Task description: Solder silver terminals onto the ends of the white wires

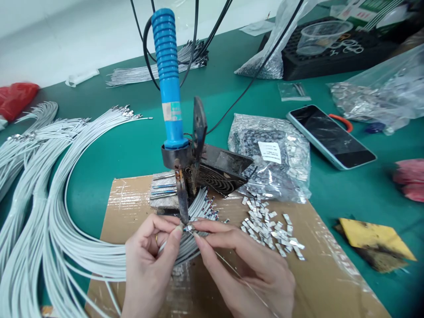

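Note:
Under the tip of a blue-handled soldering iron, my two hands almost meet. My left hand pinches something at the iron's tip, too small to make out, perhaps a cable end. A small metal piece sits between the fingertips of both hands. My right hand is closed by it, with a thin solder wire running from its fingers down to the right. Behind the fingers lies a bundle of white cables. Small silver metal tabs are scattered to the right on the cardboard.
Large white cable bundles curve across the left. A black fan stands behind the iron. Further right are a bag of parts, a phone and a burnt yellow sponge. Black cords hang from above.

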{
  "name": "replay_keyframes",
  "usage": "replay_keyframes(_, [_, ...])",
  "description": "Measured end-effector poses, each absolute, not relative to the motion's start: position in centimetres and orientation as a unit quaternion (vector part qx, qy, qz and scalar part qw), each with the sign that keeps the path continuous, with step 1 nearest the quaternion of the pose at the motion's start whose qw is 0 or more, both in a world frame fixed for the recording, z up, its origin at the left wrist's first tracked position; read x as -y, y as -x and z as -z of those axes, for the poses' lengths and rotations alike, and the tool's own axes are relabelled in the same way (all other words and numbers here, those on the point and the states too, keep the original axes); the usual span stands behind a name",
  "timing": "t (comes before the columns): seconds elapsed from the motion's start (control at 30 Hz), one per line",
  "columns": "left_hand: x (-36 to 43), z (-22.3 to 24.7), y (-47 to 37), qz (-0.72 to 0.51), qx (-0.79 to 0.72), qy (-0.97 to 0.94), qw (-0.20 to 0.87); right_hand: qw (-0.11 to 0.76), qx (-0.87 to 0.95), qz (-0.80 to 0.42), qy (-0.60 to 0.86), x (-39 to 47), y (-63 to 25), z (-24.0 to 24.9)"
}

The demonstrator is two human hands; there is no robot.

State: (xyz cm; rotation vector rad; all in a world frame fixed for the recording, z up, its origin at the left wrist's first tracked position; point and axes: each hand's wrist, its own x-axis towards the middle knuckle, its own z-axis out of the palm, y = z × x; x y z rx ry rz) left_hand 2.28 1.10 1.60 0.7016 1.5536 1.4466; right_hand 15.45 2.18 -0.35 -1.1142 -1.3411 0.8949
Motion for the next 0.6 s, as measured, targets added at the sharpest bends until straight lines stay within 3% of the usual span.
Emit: replay_keyframes(0.6, [-1.1, -1.1, -1.4, -0.551, -0.6, -0.315, 0.486, 0.55, 0.578, -0.382, 0.466, -2.2, -15.6, 0.5])
